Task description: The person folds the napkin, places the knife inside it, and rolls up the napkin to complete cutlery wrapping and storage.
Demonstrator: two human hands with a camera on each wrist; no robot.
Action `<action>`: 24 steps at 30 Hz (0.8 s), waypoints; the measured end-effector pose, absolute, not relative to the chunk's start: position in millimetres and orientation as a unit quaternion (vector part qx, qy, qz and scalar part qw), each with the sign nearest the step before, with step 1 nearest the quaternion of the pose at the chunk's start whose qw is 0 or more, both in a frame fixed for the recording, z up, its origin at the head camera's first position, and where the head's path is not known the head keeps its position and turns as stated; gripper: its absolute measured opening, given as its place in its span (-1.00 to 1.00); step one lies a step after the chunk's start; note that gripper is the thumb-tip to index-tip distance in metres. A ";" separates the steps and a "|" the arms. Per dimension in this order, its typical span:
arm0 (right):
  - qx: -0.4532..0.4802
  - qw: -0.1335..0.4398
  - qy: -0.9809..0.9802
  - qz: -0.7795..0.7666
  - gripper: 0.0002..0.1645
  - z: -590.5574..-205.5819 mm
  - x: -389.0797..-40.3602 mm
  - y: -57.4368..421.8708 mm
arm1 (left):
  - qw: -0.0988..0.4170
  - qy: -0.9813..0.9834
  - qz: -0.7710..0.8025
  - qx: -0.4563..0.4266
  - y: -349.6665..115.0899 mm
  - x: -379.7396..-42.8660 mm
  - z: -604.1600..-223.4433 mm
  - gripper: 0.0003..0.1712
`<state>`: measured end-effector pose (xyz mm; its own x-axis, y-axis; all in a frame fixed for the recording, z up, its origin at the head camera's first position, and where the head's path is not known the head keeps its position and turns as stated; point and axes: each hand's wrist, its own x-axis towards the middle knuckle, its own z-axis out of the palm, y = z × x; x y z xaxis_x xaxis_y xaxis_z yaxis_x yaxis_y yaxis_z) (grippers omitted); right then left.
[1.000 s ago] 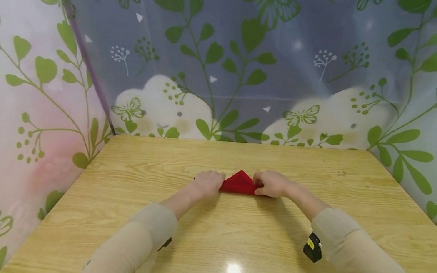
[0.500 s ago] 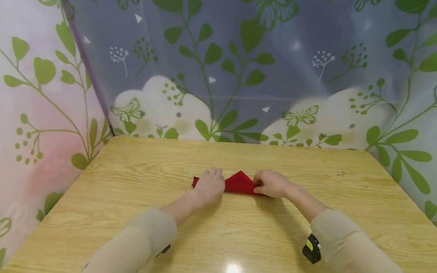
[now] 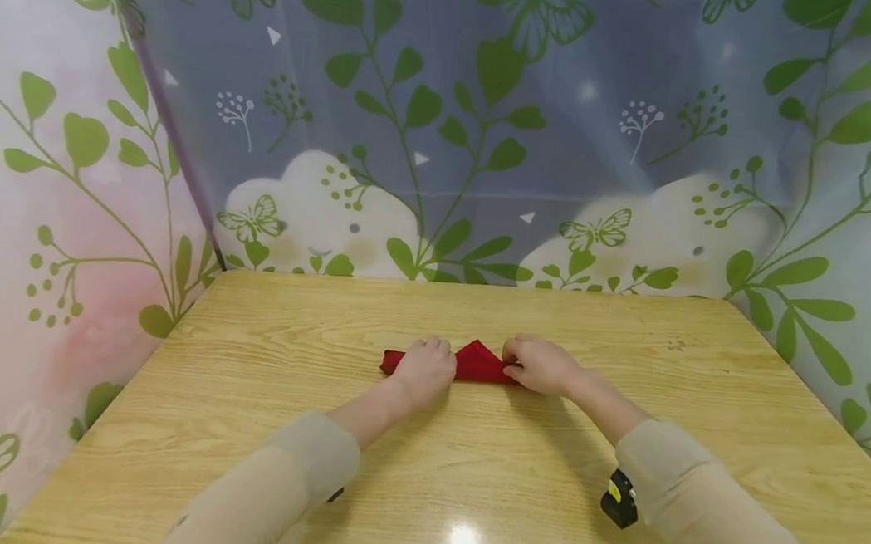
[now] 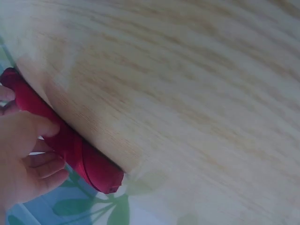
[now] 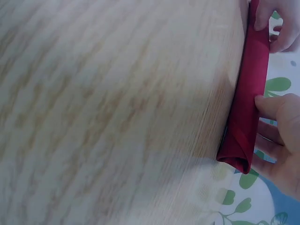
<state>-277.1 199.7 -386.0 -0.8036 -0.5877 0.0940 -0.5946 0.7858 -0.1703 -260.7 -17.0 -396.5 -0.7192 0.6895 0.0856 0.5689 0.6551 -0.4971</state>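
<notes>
A red cloth (image 3: 478,364), rolled into a tube with a pointed corner standing out at the far side, lies across the wooden table. My left hand (image 3: 425,373) holds the roll left of its middle, and the roll's left end sticks out past it. In the left wrist view the thumb of that hand (image 4: 21,154) rests on the red fabric (image 4: 89,161), fingers on the other side. My right hand (image 3: 542,365) grips near the right end. Its thumb touches the roll (image 5: 248,89) in the right wrist view, while its fingers are partly hidden behind; the open spiral end shows.
The wooden table (image 3: 469,457) extends around the cloth on every side. Behind it hangs a printed backdrop (image 3: 385,119) with leaves and butterflies, and a similar panel (image 3: 58,199) stands at the left. A black device (image 3: 619,500) sits under the right sleeve.
My left hand has lifted its fingers and shifted slightly right along the roll, uncovering more of the left end. The right hand stays near the right end, almost unmoved.
</notes>
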 end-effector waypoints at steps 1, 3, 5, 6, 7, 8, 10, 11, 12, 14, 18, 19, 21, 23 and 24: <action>0.319 0.032 -0.944 0.079 -0.95 -385.9 -276.3 198.4 | 0.135 -0.900 0.226 -0.348 -16.7 -260.9 -396.6 -0.88; 0.328 0.058 -0.942 0.044 -0.95 -385.1 -274.5 195.5 | 0.131 -0.901 0.230 -0.345 -16.5 -261.1 -396.6 -0.87; 0.328 0.070 -0.942 0.013 -0.92 -384.6 -272.9 193.1 | 0.116 -0.903 0.229 -0.343 -16.3 -261.2 -396.7 -0.87; 0.327 0.071 -0.943 0.004 -0.90 -384.3 -272.4 192.1 | 0.106 -0.906 0.227 -0.343 -16.3 -261.5 -396.7 -0.87; 0.324 0.067 -0.944 -0.002 -0.87 -384.1 -271.9 191.4 | 0.095 -0.907 0.225 -0.342 -16.4 -261.6 -396.5 -0.87; 0.321 0.061 -0.945 -0.006 -0.83 -384.1 -271.7 191.0 | 0.085 -0.910 0.219 -0.341 -16.5 -261.8 -396.5 -0.86; 0.318 0.053 -0.946 -0.017 -0.77 -384.6 -271.3 190.3 | 0.066 -0.914 0.207 -0.342 -17.0 -262.8 -396.8 -0.85; 0.320 0.049 -0.946 -0.022 -0.74 -385.0 -271.1 190.0 | 0.056 -0.916 0.201 -0.341 -17.4 -263.6 -396.8 -0.84; 0.323 0.046 -0.945 -0.028 -0.71 -385.5 -270.9 189.6 | 0.049 -0.918 0.196 -0.342 -17.8 -264.3 -396.7 -0.83; 0.328 0.044 -0.943 -0.039 -0.69 -386.8 -270.4 189.2 | 0.039 -0.920 0.185 -0.344 -18.7 -265.6 -396.4 -0.83; 0.336 0.051 -0.940 -0.041 -0.72 -389.5 -269.0 189.2 | 0.037 -0.920 0.162 -0.356 -21.0 -268.0 -395.2 -0.88; 0.335 0.052 -0.940 -0.039 -0.73 -389.7 -268.6 189.3 | 0.039 -0.919 0.155 -0.360 -21.7 -268.5 -394.7 -0.90; 0.334 0.056 -0.940 -0.035 -0.74 -389.9 -267.9 189.4 | 0.042 -0.918 0.144 -0.367 -23.0 -269.2 -393.7 -0.91; 0.333 0.057 -0.941 -0.034 -0.73 -389.7 -267.4 189.2 | 0.043 -0.917 0.135 -0.372 -24.2 -269.3 -391.9 -0.90; 0.333 0.057 -0.941 -0.034 -0.72 -389.5 -267.3 189.1 | 0.043 -0.917 0.130 -0.374 -24.8 -269.5 -390.9 -0.91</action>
